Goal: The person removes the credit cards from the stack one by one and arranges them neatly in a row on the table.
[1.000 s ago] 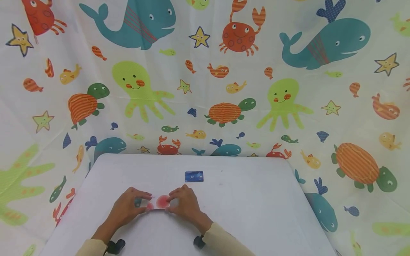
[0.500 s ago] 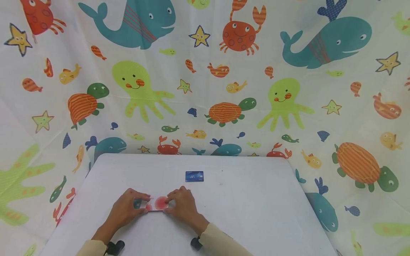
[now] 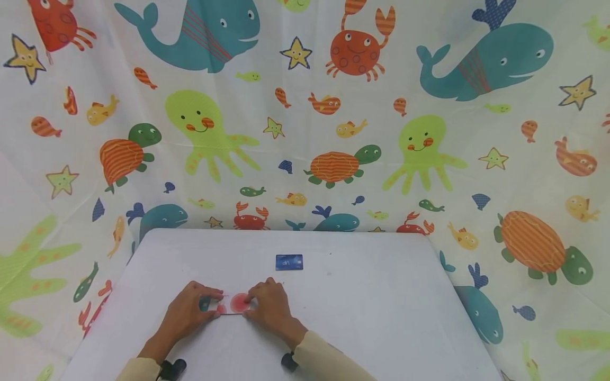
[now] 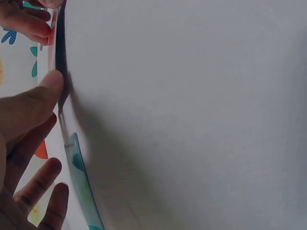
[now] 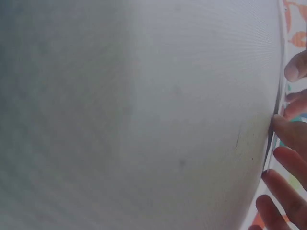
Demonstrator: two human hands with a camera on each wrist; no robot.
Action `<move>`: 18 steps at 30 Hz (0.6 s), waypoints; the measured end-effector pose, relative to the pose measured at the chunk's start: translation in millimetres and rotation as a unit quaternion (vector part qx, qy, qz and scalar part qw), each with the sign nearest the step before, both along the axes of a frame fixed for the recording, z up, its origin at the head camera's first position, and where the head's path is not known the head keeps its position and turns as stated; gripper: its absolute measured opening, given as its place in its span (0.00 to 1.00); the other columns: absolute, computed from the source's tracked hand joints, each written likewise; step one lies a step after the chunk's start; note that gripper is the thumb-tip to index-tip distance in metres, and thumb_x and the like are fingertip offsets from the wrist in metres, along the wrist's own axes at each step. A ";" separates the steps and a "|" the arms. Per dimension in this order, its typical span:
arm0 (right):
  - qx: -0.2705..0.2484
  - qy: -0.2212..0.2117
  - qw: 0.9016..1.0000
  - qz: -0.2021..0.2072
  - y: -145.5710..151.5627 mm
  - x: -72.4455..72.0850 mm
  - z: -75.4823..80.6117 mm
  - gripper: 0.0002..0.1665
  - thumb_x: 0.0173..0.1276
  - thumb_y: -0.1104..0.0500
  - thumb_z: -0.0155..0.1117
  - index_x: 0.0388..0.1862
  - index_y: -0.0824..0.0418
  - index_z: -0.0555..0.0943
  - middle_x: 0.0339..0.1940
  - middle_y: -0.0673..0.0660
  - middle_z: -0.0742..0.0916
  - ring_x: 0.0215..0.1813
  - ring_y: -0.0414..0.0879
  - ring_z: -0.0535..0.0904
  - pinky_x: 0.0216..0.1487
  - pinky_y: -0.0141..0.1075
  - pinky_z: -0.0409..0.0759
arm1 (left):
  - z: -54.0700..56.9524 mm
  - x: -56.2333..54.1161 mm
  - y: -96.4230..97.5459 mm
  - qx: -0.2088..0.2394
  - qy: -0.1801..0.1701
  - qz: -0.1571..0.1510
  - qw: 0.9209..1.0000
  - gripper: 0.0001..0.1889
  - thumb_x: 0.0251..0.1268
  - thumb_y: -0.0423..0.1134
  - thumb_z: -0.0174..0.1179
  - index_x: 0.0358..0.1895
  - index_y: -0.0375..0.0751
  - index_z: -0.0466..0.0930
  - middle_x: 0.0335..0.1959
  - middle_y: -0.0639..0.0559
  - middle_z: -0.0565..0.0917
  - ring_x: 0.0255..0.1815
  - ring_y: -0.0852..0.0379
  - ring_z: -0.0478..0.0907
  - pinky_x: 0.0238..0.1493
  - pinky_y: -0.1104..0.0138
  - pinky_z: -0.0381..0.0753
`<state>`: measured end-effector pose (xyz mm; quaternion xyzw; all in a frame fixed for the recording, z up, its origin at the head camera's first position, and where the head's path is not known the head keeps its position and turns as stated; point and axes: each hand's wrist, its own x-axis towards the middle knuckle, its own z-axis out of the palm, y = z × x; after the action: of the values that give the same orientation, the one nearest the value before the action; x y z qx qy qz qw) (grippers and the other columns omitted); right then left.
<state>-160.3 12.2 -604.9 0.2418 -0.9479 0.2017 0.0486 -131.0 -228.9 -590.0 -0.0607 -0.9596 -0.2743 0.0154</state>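
Low over the white table, a white card with red circles (image 3: 233, 305) is held between both hands. The left hand (image 3: 187, 308) pinches its left end between thumb and fingers. At its right end, the right hand (image 3: 271, 306) grips with thumb and fingertips. Behind the left palm a teal card (image 4: 80, 177) lies on the table, mostly hidden in the head view. In the left wrist view the white card appears nearly edge-on, with the left thumb (image 4: 53, 82) against its near edge. A blue bank card (image 3: 289, 262) lies flat farther back, beyond the right hand.
The white tabletop (image 3: 381, 307) spreads around the hands. Behind its far edge hangs a curtain (image 3: 295, 143) printed with sea animals. A dark wrist device (image 3: 171, 369) sits at the left wrist, another (image 3: 288, 362) at the right.
Both hands and the white card have shifted slightly left and toward the person, mostly in the first half second. The grip looks the same. The blue bank card stays in place.
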 end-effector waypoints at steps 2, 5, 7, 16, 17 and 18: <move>0.004 0.000 1.000 -0.001 -0.8 -0.4 0.2 0.14 0.60 0.41 0.83 0.45 0.39 0.93 0.45 0.37 0.93 0.46 0.34 0.78 0.47 0.26 0.74 | -0.8 0.0 0.1 0.001 -0.001 0.002 1.000 0.20 0.48 0.41 0.86 0.48 0.55 0.94 0.45 0.54 0.87 0.50 0.54 0.82 0.57 0.49 0.88; 0.010 0.001 1.000 -0.003 -2.2 -0.9 -1.0 0.15 0.60 0.40 0.83 0.45 0.38 0.93 0.45 0.37 0.93 0.45 0.34 0.77 0.47 0.25 0.73 | -2.2 0.2 0.4 0.004 -0.006 0.006 1.000 0.21 0.48 0.41 0.86 0.49 0.55 0.94 0.45 0.54 0.87 0.50 0.53 0.82 0.57 0.48 0.88; 0.011 0.003 1.000 -0.004 -3.1 -1.1 -1.9 0.16 0.59 0.40 0.83 0.46 0.38 0.93 0.45 0.37 0.93 0.46 0.34 0.77 0.46 0.25 0.73 | -3.1 0.2 0.5 0.004 -0.006 0.008 1.000 0.21 0.48 0.41 0.86 0.49 0.55 0.94 0.45 0.54 0.87 0.50 0.54 0.82 0.57 0.48 0.88; 0.011 0.000 1.000 -0.008 -2.6 0.6 1.4 0.16 0.59 0.41 0.84 0.45 0.38 0.93 0.46 0.38 0.92 0.48 0.35 0.78 0.48 0.27 0.75 | -2.8 1.6 1.7 -0.010 0.008 0.008 1.000 0.22 0.47 0.40 0.86 0.50 0.55 0.94 0.44 0.55 0.87 0.48 0.55 0.81 0.53 0.53 0.89; 0.011 0.002 1.000 -0.007 -2.3 0.6 2.3 0.16 0.59 0.41 0.84 0.45 0.38 0.93 0.46 0.38 0.92 0.47 0.35 0.78 0.48 0.27 0.75 | -3.0 1.6 1.8 -0.012 0.009 0.007 1.000 0.22 0.47 0.40 0.86 0.50 0.55 0.94 0.44 0.55 0.87 0.48 0.55 0.81 0.52 0.53 0.89; 0.011 0.003 1.000 -0.006 -2.1 0.7 3.0 0.16 0.58 0.41 0.84 0.45 0.38 0.93 0.46 0.38 0.92 0.47 0.35 0.78 0.48 0.27 0.75 | -2.9 1.7 2.0 -0.013 0.011 0.007 1.000 0.23 0.47 0.40 0.87 0.50 0.55 0.94 0.44 0.55 0.87 0.48 0.55 0.81 0.52 0.53 0.89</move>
<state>-159.6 10.2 -601.9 0.2369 -0.9515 0.1900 0.0497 -129.3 -226.9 -592.9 -0.0575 -0.9632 -0.2612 0.0274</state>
